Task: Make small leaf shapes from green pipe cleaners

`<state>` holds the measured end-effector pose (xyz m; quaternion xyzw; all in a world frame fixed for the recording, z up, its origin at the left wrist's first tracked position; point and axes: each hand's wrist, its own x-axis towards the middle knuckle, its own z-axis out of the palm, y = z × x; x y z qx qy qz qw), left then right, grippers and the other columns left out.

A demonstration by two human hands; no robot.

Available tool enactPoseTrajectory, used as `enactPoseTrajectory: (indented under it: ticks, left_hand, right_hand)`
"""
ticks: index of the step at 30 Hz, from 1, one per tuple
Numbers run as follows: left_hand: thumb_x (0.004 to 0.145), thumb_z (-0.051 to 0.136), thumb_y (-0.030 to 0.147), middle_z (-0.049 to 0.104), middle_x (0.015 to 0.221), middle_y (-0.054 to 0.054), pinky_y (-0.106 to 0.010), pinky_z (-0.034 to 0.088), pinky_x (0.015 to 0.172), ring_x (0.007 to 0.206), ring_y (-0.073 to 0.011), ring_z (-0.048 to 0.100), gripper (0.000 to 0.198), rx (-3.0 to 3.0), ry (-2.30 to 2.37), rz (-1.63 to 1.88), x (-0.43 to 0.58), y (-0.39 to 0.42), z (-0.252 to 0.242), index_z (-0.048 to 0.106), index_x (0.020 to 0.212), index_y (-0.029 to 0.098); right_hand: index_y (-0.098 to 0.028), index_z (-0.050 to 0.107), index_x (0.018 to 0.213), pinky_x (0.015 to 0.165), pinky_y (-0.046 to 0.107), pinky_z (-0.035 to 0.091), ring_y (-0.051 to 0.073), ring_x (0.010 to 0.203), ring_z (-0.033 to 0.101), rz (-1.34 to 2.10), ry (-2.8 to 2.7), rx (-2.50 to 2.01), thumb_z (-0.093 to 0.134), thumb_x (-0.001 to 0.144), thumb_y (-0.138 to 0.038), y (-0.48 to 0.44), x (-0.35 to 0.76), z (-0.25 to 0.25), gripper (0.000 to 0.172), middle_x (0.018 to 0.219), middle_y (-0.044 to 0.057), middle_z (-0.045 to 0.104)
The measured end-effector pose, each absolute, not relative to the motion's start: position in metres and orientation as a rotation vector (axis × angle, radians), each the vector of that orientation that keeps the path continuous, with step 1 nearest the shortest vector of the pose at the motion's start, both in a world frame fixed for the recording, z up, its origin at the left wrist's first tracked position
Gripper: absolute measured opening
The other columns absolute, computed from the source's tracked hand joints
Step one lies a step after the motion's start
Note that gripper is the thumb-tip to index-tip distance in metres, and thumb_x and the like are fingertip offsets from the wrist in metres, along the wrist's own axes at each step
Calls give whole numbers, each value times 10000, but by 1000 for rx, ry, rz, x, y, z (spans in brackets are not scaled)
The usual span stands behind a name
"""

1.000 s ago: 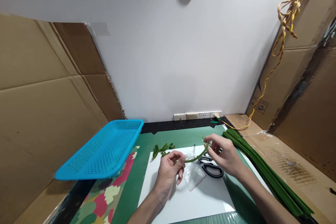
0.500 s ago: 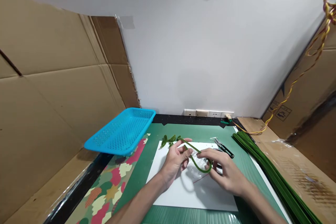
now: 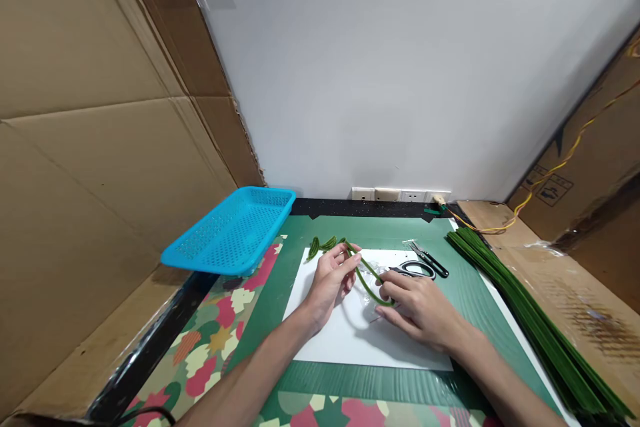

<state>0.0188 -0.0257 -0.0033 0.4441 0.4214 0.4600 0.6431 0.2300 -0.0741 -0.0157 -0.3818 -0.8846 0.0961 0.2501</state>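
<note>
Green fuzzy strip (image 3: 371, 293): hung looped above white sheet (image 3: 350, 343), between hands | left hand (image 3: 333, 277): fingers pinched its far-left end | right hand (image 3: 410, 307): fingers curled at near-right bend, grip unclear | blue basket (image 3: 233, 230): sat far left

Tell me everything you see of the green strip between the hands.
The green strip is thin and looks fuzzy. It is bent back on itself into a narrow loop above the white sheet. The left hand pinches it; the right hand has its fingers at the bend, partly hiding it.
</note>
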Motion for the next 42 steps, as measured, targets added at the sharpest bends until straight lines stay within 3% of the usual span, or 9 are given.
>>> enactPoseTrajectory:
  ticks: [6,12,20,37,42]
  left_hand:
    - [768,872,467,523,539,81,-165,247,394,407,-58,416,416,991,950,1072,17,-23,-4,577,911,210]
    - [757,885,476,541,587,73,-152,266,376,415,-46,442,431,989,980,1163,17,-20,-5,606,909,185]
    - [767,867,514,584,625,50,-167,325,358,395,-52,473,442,1117,1069,1259,20,-18,-5,642,889,153]
    - [886,735,558,582,565,30,-171,360,365,429,-99,535,416,1225,1086,1218,13,-13,-10,675,955,153]
    - [896,732,551,591,536,23,-178,383,385,414,-97,525,419,1211,1027,1138,10,-14,-7,696,976,141]
  right_hand:
    - [-208,613,932,676,300,419,178,823,668,204,-2395,-1007,366,1124,-374,-74,230,-13,354,1113,89,701]
    - [-200,644,894,647,304,390,176,762,664,94,-2317,-1130,345,1125,-453,-73,233,-17,455,1028,81,714]
    - [-203,658,854,593,293,351,125,630,604,56,-2124,-1274,460,1105,-404,-71,235,-20,377,921,37,699]
    - [-204,696,954,647,282,471,171,806,726,63,-2128,-1239,456,1108,-304,-68,237,-23,302,1084,74,756]
    - [-210,706,949,665,277,546,188,841,723,296,-1941,-1190,486,1086,-325,-67,240,-17,284,1096,98,757]
